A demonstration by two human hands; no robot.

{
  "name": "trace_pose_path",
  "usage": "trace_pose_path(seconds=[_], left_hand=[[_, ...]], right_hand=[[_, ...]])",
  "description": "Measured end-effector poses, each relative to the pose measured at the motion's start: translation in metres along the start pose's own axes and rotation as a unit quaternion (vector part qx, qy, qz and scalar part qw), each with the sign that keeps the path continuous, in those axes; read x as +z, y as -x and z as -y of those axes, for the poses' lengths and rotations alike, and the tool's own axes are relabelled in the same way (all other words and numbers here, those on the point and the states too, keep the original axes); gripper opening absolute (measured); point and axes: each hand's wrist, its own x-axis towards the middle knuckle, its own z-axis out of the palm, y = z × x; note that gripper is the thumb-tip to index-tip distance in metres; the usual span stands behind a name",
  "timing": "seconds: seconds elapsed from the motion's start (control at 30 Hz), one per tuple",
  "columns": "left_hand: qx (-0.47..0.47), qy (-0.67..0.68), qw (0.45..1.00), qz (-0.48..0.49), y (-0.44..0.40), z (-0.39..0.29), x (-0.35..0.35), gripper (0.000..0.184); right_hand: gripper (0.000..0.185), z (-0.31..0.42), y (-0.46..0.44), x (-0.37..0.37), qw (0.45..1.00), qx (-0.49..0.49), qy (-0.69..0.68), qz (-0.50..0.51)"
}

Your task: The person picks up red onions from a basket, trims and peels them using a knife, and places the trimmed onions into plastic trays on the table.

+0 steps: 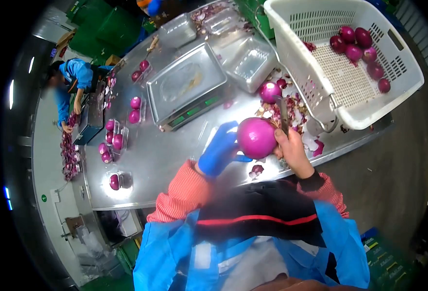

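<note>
My left hand [218,149], in a blue glove, holds a large peeled purple onion [256,138] from its left side. My bare right hand [291,149] grips a knife [284,115], its blade pointing up and away from me, and its fingers touch the onion's right side. Just beyond the blade another purple onion [269,91] lies among loose skins [296,112] on the metal table [175,160]. A small onion piece [256,170] rests near the front edge, below the held onion.
A white basket [311,72] with several onions stands at the right, its wire handle hanging toward me. A metal scale [187,85] and clear trays [250,63] are further back. Packed onions [117,141] sit at left. Another person [78,75] works at the far left.
</note>
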Motion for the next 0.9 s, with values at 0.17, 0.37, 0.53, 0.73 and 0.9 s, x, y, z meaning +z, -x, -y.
trace_pose_path(seconds=[0.17,0.37,0.53,0.73,0.9], left_hand=[[-0.064,0.011,0.997,0.035,-0.008,0.009,-0.005,0.067],[-0.025,0.032,0.999,0.033,-0.011,0.011,-0.014,0.065],[0.008,-0.014,0.999,0.047,-0.004,0.010,-0.010,0.062],[0.001,-0.051,0.997,0.057,0.005,0.011,-0.011,0.062],[0.061,-0.020,0.994,0.092,0.013,-0.002,-0.002,0.066]], right_hand=[[0.032,0.004,-0.011,0.013,0.981,-0.050,0.186,-0.028],[0.025,0.011,0.013,0.008,0.797,-0.279,0.530,-0.079],[0.033,0.019,0.015,0.012,0.752,-0.295,0.587,-0.048],[0.034,0.001,0.010,-0.001,0.748,-0.287,0.597,-0.034],[0.036,-0.032,0.009,-0.042,0.788,-0.233,0.551,-0.146]])
